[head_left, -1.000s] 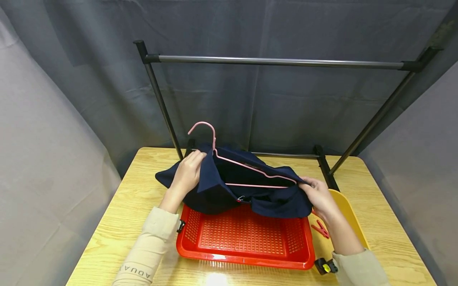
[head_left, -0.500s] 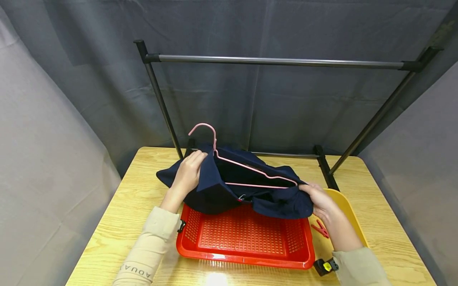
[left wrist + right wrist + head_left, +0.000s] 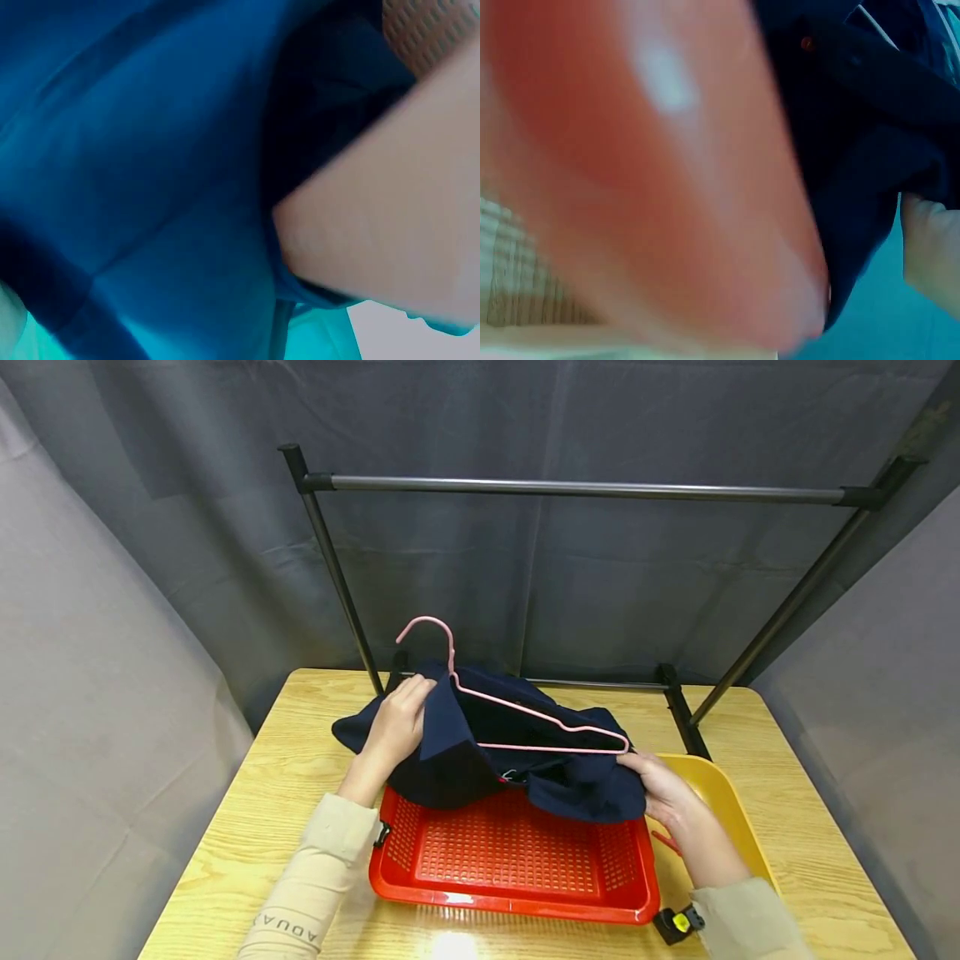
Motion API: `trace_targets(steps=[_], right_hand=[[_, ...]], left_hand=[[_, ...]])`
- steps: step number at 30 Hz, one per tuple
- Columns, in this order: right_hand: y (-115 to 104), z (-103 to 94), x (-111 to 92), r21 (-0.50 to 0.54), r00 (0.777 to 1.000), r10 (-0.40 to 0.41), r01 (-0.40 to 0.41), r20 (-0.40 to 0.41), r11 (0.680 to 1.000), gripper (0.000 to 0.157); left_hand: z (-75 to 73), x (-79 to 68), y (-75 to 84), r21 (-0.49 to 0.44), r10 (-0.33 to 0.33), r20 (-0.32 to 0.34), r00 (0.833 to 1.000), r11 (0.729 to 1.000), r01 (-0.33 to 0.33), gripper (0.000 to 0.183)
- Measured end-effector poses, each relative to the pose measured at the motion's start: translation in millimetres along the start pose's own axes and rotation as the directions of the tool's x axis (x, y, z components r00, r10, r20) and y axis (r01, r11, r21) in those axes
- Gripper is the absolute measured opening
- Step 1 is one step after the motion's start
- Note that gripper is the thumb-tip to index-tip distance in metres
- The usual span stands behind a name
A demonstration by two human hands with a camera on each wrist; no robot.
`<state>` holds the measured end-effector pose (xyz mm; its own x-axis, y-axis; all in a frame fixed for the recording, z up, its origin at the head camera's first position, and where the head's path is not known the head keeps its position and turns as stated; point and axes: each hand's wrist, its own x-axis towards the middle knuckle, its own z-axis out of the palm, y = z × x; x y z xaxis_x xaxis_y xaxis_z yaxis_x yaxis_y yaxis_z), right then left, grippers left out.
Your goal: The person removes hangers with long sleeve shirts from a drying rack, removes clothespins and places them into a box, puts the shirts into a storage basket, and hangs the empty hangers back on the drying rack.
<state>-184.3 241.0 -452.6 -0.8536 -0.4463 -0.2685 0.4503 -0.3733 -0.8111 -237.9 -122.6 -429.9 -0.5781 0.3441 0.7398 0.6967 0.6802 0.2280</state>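
A navy collared shirt (image 3: 450, 760) is held up over the red basket, its front gaping. A pink hanger (image 3: 525, 713) lies inside the opening, its hook standing up above the collar and its right end bare. My left hand (image 3: 395, 722) grips the shirt beside the collar, left of the hook. At the right side, my right hand (image 3: 660, 789) pinches the shirt's edge, the thumb right by the hanger's end. Its other fingers are mostly hidden. In the left wrist view, navy cloth (image 3: 150, 165) fills much of the picture beside the hand.
Below the shirt sits a red perforated basket (image 3: 510, 906). A yellow tray (image 3: 738, 814) with a red clothespin (image 3: 666, 842) lies partly under my right forearm. Behind stands a clothes rack with a metal bar (image 3: 585, 488) and dark posts, on a wooden table (image 3: 232, 835).
My right hand has moved slightly left along the shirt's edge. The hanger has shifted a little to the right, so its right end shows more. My left hand barely moves.
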Motion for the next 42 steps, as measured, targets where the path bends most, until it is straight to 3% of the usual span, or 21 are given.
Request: trace_targets(steps=[2, 4, 6, 7, 9, 10, 12, 14, 17, 20, 23, 26, 31, 35, 42], right_hand=[[3, 4.9, 2, -0.066, 0.998, -0.008, 0.004, -0.066, 0.998, 0.02], [5, 11.0, 4, -0.164, 0.992, -0.024, 0.003, -0.124, 0.986, 0.023], [9, 15.2, 6, -0.315, 0.986, -0.063, 0.011, -0.153, 0.949, 0.036], [11, 17.1, 7, -0.406, 0.983, -0.09, 0.018, -0.16, 0.914, 0.041], [14, 20.2, 8, -0.605, 0.974, -0.169, 0.045, -0.151, 0.795, 0.045], [17, 21.7, 8, -0.693, 0.967, -0.21, 0.052, -0.145, 0.719, 0.045], [22, 24.8, 9, -0.841, 0.944, -0.312, 0.082, -0.106, 0.534, 0.041], [27, 28.6, 11, -0.927, 0.915, -0.397, 0.088, -0.069, 0.363, 0.036], [37, 34.5, 14, -0.982, 0.878, -0.479, 0.074, -0.017, 0.172, 0.031], [45, 39.4, 16, -0.998, 0.863, -0.505, 0.037, 0.012, 0.04, 0.029], [53, 41.7, 17, -0.998, 0.86, -0.509, -0.004, 0.03, -0.065, 0.034], [59, 42.5, 19, -0.99, 0.86, -0.507, -0.024, 0.051, -0.14, 0.038], [67, 42.4, 21, -0.973, 0.866, -0.491, -0.027, 0.092, -0.23, 0.038], [71, 41.8, 22, -0.964, 0.885, -0.458, -0.041, 0.087, -0.261, 0.037], [74, 40.6, 22, -0.962, 0.916, -0.399, -0.071, 0.042, -0.263, 0.045]], left_hand=[[1.7, 1.4, 1.3, -0.004, 0.0, -0.015, 1.0, 1.0, -0.001, 0.018], [3.1, 3.0, 2.8, -0.011, 0.002, -0.026, 1.0, 1.0, -0.002, 0.017], [3.7, 4.0, 4.2, -0.012, -0.003, -0.033, 0.999, 1.0, 0.002, 0.017], [3.8, 4.3, 4.8, -0.012, -0.007, -0.035, 0.999, 1.0, 0.006, 0.017], [3.5, 4.7, 6.1, -0.01, -0.016, -0.038, 0.999, 1.0, 0.015, 0.017], [3.2, 4.8, 6.7, -0.01, -0.02, -0.039, 0.999, 1.0, 0.02, 0.017], [2.9, 5.1, 7.7, -0.01, -0.031, -0.04, 0.999, 0.999, 0.03, 0.017], [2.5, 5.6, 9.1, -0.015, -0.044, -0.039, 0.998, 0.999, 0.043, 0.016], [2.7, 6.4, 10.7, -0.024, -0.062, -0.034, 0.998, 0.998, 0.061, 0.016], [3.3, 7.0, 12.1, -0.031, -0.074, -0.022, 0.997, 0.997, 0.073, 0.016], [4.5, 6.9, 13.0, -0.031, -0.078, -0.012, 0.997, 0.997, 0.078, 0.016], [5.9, 6.7, 13.8, -0.03, -0.075, 0.005, 0.997, 0.997, 0.075, 0.015], [8.7, 6.0, 15.4, -0.043, -0.058, 0.028, 0.998, 0.997, 0.059, 0.013], [11.1, 5.3, 16.4, -0.047, -0.05, 0.047, 0.998, 0.998, 0.052, 0.012], [13.9, 3.4, 17.2, -0.037, -0.048, 0.074, 0.996, 0.998, 0.051, 0.011]])
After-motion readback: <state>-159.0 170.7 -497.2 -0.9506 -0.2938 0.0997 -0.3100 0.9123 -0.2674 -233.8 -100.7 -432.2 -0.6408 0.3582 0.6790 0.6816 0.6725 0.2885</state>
